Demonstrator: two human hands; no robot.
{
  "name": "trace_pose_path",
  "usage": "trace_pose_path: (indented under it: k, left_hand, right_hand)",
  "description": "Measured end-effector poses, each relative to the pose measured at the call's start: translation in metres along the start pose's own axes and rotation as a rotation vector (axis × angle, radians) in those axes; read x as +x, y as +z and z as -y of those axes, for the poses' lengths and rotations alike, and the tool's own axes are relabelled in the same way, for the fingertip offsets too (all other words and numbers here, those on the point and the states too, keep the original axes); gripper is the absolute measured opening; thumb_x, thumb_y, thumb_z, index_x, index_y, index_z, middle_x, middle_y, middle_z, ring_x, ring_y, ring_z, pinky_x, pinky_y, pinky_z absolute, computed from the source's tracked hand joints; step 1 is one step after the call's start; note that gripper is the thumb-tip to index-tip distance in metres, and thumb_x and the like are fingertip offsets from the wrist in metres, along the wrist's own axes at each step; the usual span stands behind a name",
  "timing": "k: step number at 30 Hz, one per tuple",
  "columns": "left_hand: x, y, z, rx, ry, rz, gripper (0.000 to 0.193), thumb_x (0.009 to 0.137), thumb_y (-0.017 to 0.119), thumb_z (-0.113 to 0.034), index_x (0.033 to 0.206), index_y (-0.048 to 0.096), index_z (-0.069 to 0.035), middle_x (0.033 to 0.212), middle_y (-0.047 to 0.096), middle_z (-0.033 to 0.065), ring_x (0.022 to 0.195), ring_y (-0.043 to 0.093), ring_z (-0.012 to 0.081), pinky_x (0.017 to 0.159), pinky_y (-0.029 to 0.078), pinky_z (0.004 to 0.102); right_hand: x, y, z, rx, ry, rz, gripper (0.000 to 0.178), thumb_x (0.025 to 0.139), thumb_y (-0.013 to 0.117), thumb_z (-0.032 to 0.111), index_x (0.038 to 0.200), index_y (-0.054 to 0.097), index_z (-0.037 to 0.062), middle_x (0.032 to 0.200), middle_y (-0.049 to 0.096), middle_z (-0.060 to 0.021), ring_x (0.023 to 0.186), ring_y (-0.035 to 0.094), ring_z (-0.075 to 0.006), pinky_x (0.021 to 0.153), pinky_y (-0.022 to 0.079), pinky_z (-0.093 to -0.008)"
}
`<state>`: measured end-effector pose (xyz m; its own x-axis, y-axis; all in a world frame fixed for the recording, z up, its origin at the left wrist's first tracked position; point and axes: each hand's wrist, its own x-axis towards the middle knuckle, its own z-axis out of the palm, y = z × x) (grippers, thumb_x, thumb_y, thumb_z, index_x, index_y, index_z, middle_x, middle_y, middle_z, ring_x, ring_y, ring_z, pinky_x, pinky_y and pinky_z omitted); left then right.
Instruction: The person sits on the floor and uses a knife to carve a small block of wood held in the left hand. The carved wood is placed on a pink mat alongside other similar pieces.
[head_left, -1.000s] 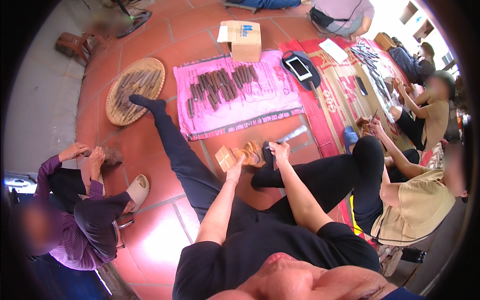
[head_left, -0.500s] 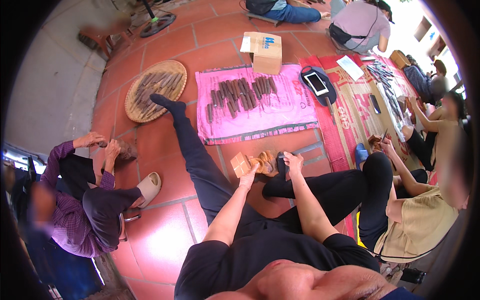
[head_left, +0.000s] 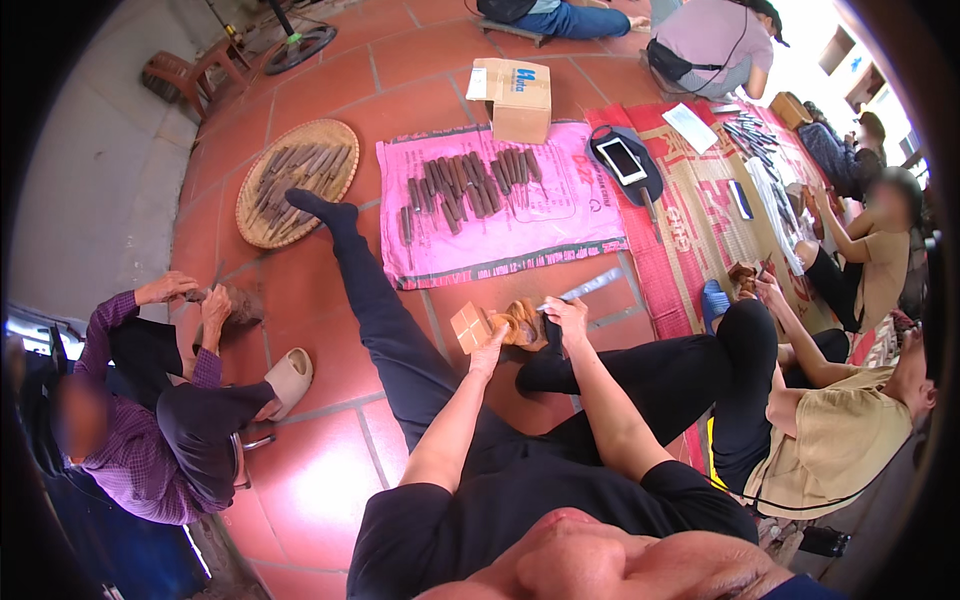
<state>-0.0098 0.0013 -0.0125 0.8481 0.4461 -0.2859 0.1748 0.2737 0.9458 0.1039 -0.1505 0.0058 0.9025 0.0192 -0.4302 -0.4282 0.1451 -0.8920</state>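
Note:
I sit on a red tiled floor with my left leg stretched out. My left hand (head_left: 490,343) presses on a small tan wooden block (head_left: 468,326) beside a brownish piece (head_left: 520,322) on the floor. My right hand (head_left: 566,317) grips a long flat metal blade (head_left: 592,285) whose tip points right and away, its near end over the brownish piece. Both hands are close together, just beyond my bent right knee.
A pink sheet (head_left: 560,228) carries several dark sticks. A round woven tray (head_left: 262,228) holds more. A cardboard box (head_left: 514,98) stands behind. A phone lies on a dark pouch (head_left: 624,160). Other people sit at left (head_left: 150,420) and right (head_left: 830,440).
The view has shifted, so everything sits lower in the frame. My hands stay on the block and the blade, working at the same spot.

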Motion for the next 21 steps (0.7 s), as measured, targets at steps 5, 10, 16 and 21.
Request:
trace_pose_path:
  k: [5, 10, 16, 21]
  left_hand:
    - [-0.003, 0.001, -0.008, 0.083, -0.046, 0.008, 0.047, 0.082, 0.066, -0.026, 0.122, 0.047, -0.009, 0.114, 0.052, 0.0048, 0.104, 0.049, 0.016, 0.09, 0.039, 0.0311]
    - [-0.002, 0.001, -0.007, 0.012, 0.028, -0.008, 0.047, 0.081, 0.068, -0.027, 0.12, 0.047, -0.011, 0.108, 0.055, 0.0046, 0.098, 0.052, 0.015, 0.085, 0.043, 0.0294]
    - [-0.003, 0.002, -0.001, -0.03, -0.076, -0.037, 0.047, 0.08, 0.069, -0.024, 0.12, 0.048, -0.01, 0.108, 0.056, 0.0044, 0.099, 0.052, 0.0148, 0.087, 0.043, 0.03]
    - [0.001, -0.003, 0.01, 0.044, -0.122, -0.02, 0.052, 0.08, 0.069, -0.031, 0.122, 0.049, -0.008, 0.112, 0.056, 0.0047, 0.103, 0.051, 0.0156, 0.089, 0.041, 0.0307]
  right_hand:
    - [-0.001, 0.007, 0.0, -0.022, 0.038, 0.021, 0.014, 0.074, 0.069, 0.01, 0.084, 0.062, 0.0035, 0.071, 0.063, -0.0044, 0.059, 0.059, -0.011, 0.051, 0.047, -0.0206]
    - [0.011, 0.008, -0.005, 0.033, 0.017, -0.021, 0.015, 0.073, 0.07, 0.011, 0.083, 0.062, 0.0047, 0.071, 0.063, -0.0037, 0.058, 0.059, -0.0107, 0.051, 0.047, -0.0203]
    - [0.011, 0.009, -0.001, 0.008, 0.012, -0.032, 0.014, 0.07, 0.071, 0.009, 0.075, 0.06, 0.0035, 0.065, 0.059, -0.0021, 0.054, 0.056, -0.0102, 0.049, 0.046, -0.021]
    - [0.019, 0.011, -0.012, 0.096, 0.026, 0.063, 0.013, 0.075, 0.068, 0.011, 0.083, 0.061, 0.0028, 0.072, 0.063, -0.0041, 0.06, 0.06, -0.0122, 0.05, 0.047, -0.0215]
